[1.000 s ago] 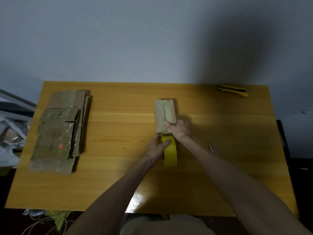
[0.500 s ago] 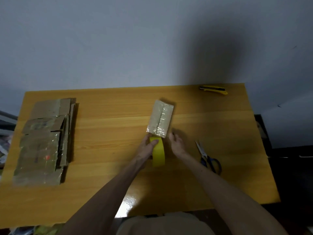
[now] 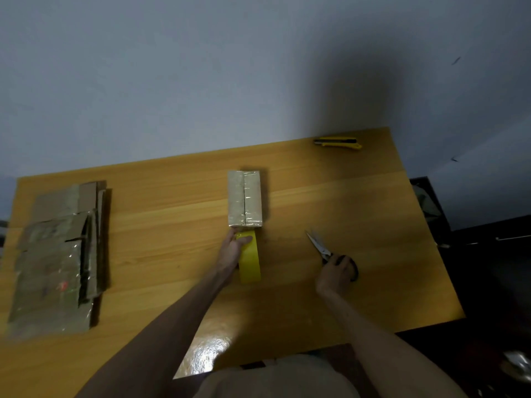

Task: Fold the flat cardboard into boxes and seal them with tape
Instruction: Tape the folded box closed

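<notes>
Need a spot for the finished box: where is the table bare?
Widest bare patch of table: between the flat cardboard stack and the box. Also bare: between the box and the utility knife at the far right corner. Crowded: just nearer than the box, where the left hand holds the tape roll and the right hand grips the scissors.

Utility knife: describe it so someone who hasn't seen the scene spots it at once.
Take the wooden table and go to its far right corner. The utility knife lies there alone: a slim yellow-and-black bar, unlike the yellow tape roll and the steel scissors nearer the person.
</notes>
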